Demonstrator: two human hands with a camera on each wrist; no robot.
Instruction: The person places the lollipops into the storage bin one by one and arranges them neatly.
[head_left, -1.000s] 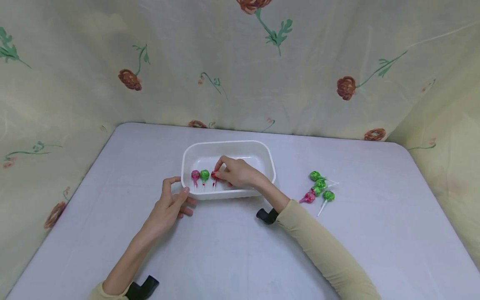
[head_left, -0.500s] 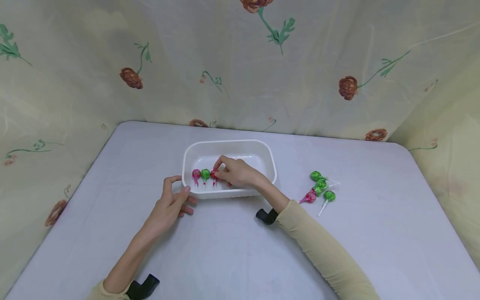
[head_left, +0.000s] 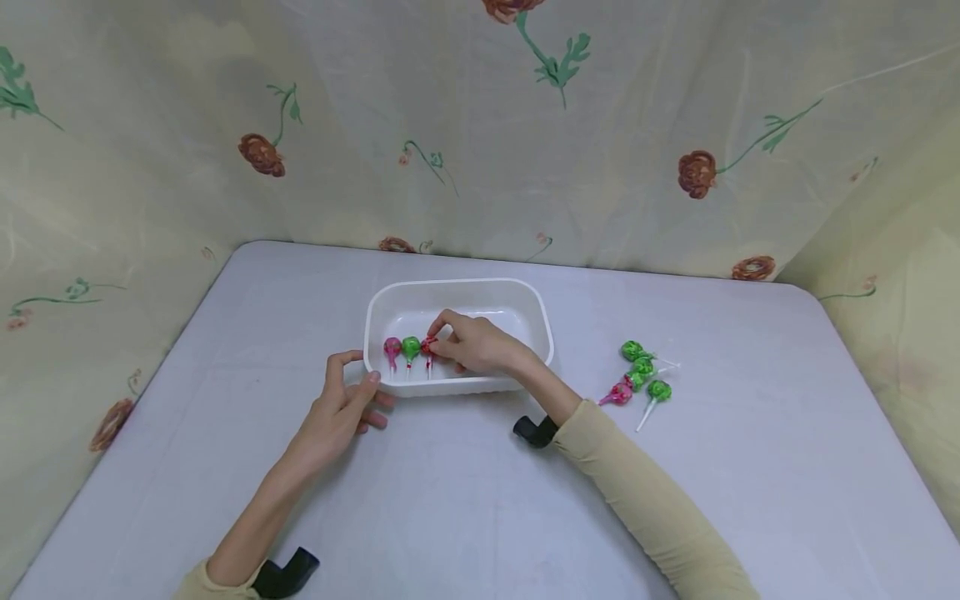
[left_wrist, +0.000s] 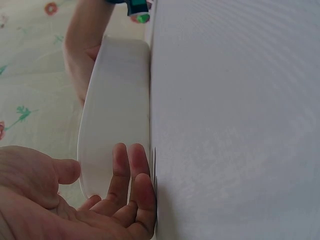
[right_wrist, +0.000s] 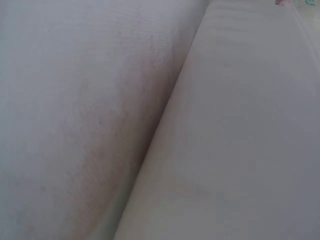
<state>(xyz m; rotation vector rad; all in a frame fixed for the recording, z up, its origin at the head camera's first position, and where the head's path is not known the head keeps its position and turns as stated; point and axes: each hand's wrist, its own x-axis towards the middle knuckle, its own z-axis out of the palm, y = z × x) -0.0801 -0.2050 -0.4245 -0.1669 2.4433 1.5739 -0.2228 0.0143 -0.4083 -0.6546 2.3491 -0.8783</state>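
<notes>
A white tray (head_left: 457,287) stands on the table, with a row of three lollipops inside it. At the left is a pink lollipop (head_left: 392,350), beside it a green lollipop (head_left: 410,348), then a red lollipop (head_left: 428,346). My right hand (head_left: 480,343) reaches into the tray and pinches the red lollipop's head between thumb and fingertips. At the tray's front left corner my left hand (head_left: 341,412) holds the tray, thumb at the rim and fingers around the outside. The left wrist view shows this hand (left_wrist: 100,205) against the outer wall; the right wrist view shows only the tray wall (right_wrist: 225,130) and table.
To the right of the tray, several lollipops lie close together on the table (head_left: 750,433): green ones (head_left: 659,391) and a pink one (head_left: 619,393). A flower-patterned curtain (head_left: 480,167) hangs behind the table and along its sides.
Both hands and the lollipops keep nearly the same place. The whole head view has shifted very slightly.
</notes>
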